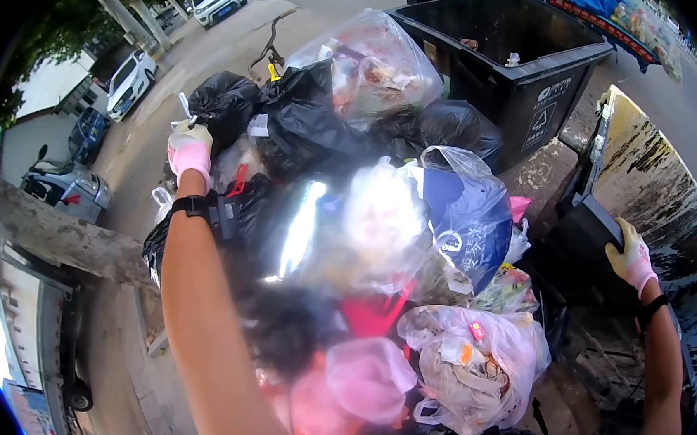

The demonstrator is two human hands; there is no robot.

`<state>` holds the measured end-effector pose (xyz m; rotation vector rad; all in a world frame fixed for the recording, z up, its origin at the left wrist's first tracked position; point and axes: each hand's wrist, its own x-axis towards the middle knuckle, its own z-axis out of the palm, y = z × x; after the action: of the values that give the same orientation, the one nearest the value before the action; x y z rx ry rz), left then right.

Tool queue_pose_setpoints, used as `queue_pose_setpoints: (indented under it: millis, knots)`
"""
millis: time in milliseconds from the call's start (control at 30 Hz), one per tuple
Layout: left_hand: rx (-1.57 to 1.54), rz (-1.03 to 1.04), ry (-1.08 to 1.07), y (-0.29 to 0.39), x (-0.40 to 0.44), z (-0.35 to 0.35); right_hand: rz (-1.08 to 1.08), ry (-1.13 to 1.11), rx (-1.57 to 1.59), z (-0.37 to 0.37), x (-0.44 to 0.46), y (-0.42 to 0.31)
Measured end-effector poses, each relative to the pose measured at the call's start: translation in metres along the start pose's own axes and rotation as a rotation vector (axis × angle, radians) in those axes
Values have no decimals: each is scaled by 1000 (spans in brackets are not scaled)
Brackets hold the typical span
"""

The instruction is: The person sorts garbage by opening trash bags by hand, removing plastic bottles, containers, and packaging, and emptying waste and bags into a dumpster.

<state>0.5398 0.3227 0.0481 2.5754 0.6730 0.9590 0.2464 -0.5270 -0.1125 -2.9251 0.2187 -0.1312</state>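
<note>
Bags [482, 367] lie between clenched left hand [190, 148] and right hand [632, 257] gripping black plastic [594, 221].

From my remote feed | left hand [191, 151]: glove [188, 158], cream over the fingers, pink toward the cuff, faint reddish print | left wrist: black strap [191, 205], dark blocky piece at its side, details unclear to me | right hand [632, 257]: matching cream-and-pink glove [636, 263], small print | right wrist: plain-looking black band [653, 308] | both forearms bare
</note>
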Motion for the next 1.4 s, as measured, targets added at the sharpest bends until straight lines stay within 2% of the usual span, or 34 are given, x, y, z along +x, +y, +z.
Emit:
queue_pose_setpoints:
  millis: [67,133,200,333,367,467,500,533,567,633,667,700,800,867,933,1033,1067,1133,1167,1200,1300,1367,1400]
  knots:
    - [42,15,145,4,11,-33,-8,8,-1,2,1,3]
    - [-26,-11,184,14,25,-69,-7,7,0,8,3,8]
    - [-180,68,171,23,39,-106,6,-5,4,2,2,4]
    - [-214,223,207,63,12,-183,-5,17,-30,4,-1,5]
    - [-170,391,190,66,-2,-193,6,0,-16,-7,-3,-9]
    - [-469,286,-23,81,-62,-214,-19,12,-15,2,-1,6]
    - [-317,453,-5,82,-89,-222,-18,4,-7,1,-1,5]
    - [-458,335,-35,75,-108,-218,-14,-2,0,-2,-1,1]
    - [-468,418,-105,73,-137,-228,-9,-9,7,-4,-2,-1]
    - [-624,282,-253,74,-193,-251,-14,-4,-8,-2,-2,2]
    - [-539,371,-279,75,-216,-267,-15,-3,-15,-3,-2,1]
    - [-512,362,-306,70,-234,-281,39,-53,4,-7,-2,-4]
    - [-383,407,-388,69,-280,-322,116,15,-246,-13,-11,-27]
    - [-352,368,-373,59,-299,-341,-153,333,-209,-19,-8,-70]
    - [-406,284,-385,59,-314,-361,-490,424,126,-35,4,-151]
    - [-401,304,-264,37,-329,-384,-769,294,400,-36,25,-281]
    - [-402,378,-236,30,-334,-394,-840,254,365,-26,37,-318]
    - [-307,381,-139,3,-339,-412,-890,236,272,14,65,-380]
    - [-354,297,-133,-13,-344,-424,-852,49,210,19,72,-402]
    - [-397,253,-77,-32,-346,-433,-851,33,101,30,81,-422]
    - [-521,-22,28,-85,-366,-473,-891,78,246,20,44,-446]
    - [-571,-87,118,-119,-377,-495,-1001,129,436,2,-4,-440]
    - [-543,-101,185,-125,-384,-506,-1063,35,520,-2,-29,-434]
